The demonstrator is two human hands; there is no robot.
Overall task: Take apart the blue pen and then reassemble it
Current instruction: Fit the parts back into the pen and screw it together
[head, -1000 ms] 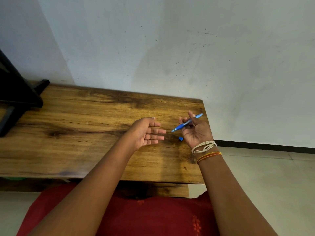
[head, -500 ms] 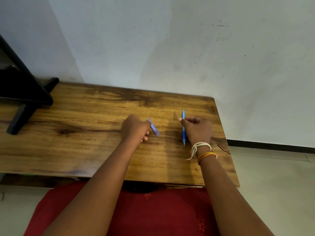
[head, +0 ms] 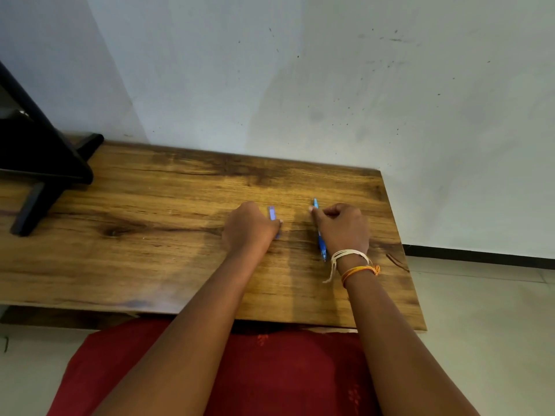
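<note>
Pinching pen body [head: 321, 246] in right hand [head: 342, 228], left hand [head: 250, 228] gripping cap [head: 272, 212], black stand [head: 39, 163] far left

Both arms reach forward from the bottom of the shot, roughly parallel, forearms bare. The left hand [head: 250, 228] is curled into a loose fist, knuckles up, with the thumb side facing right and fingers tucked under, pinching something small and blurry at its right edge. The right hand [head: 344, 228] is also knuckles up, fingers curled, with the index finger and thumb pointing left and pinched together. The right wrist has a white thread [head: 345, 256] wrapped round it with a loose end hanging down, and an orange thread [head: 360, 270] just behind that.
</note>
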